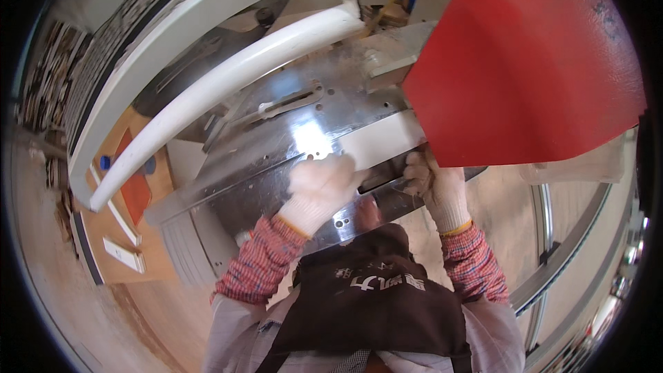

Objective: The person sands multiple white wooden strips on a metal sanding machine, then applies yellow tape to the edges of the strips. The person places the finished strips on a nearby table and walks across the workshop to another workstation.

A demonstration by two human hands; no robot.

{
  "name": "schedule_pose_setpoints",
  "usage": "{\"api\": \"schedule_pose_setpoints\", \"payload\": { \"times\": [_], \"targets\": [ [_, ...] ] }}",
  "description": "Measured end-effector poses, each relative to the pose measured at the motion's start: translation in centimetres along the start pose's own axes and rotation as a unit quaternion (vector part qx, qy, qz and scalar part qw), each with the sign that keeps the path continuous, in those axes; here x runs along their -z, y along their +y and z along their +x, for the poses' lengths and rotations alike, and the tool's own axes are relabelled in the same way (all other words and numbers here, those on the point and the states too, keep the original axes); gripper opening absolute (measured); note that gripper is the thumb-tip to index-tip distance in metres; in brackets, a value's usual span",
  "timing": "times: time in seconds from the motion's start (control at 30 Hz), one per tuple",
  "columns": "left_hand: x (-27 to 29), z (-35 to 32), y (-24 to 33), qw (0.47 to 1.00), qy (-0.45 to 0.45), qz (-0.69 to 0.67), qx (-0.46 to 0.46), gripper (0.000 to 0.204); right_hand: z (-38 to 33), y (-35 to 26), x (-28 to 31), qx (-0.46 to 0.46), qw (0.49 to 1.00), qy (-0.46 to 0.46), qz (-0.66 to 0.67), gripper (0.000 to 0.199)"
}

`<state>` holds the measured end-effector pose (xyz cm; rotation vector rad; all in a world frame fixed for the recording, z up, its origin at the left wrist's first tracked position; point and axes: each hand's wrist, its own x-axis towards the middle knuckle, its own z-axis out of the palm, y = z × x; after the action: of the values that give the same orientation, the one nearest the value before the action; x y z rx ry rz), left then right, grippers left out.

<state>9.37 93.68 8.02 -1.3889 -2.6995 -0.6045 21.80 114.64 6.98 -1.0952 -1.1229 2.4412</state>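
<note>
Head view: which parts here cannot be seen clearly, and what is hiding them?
- Right hand: fingertips hidden under the red sheet.
- White strip: its right end is covered by the red sheet.
- Left hand: overexposed glove, fingers blur together.
- Metal machine table: glare washes out its surface.

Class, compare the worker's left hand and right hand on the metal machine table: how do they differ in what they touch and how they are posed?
The left hand lies flat, pressing the white strip onto the metal table; the right hand is curled, gripping the lower edge of the red sheet. The left hand sits further onto the table than the right. Both wear white knit gloves.
</note>
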Motion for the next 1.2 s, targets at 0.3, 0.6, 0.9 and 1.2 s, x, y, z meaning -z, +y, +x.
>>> {"api": "schedule_pose_setpoints", "payload": {
  "times": [0.3,0.6,0.9,1.2],
  "targets": [
    [-7.9,8.5,5.9,0.996,0.031,0.061,-0.064,0.018,-7.8,2.3,4.2,0.109,0.987,-0.040,-0.108,0.030],
    [8.6,-12.8,-2.6,0.984,0.159,-0.081,-0.004,0.045,-16.1,9.3,-8.9,0.122,0.923,-0.143,-0.336,0.027],
    [16.8,-44.4,-6.6,0.822,0.419,0.083,0.377,0.015,-22.0,30.7,-40.3,0.408,0.409,-0.638,-0.510,0.058],
    [13.6,-52.3,-1.3,0.579,0.475,-0.133,0.650,0.013,-26.4,55.0,-58.9,0.404,0.338,-0.523,-0.670,0.102]
  ]
}}
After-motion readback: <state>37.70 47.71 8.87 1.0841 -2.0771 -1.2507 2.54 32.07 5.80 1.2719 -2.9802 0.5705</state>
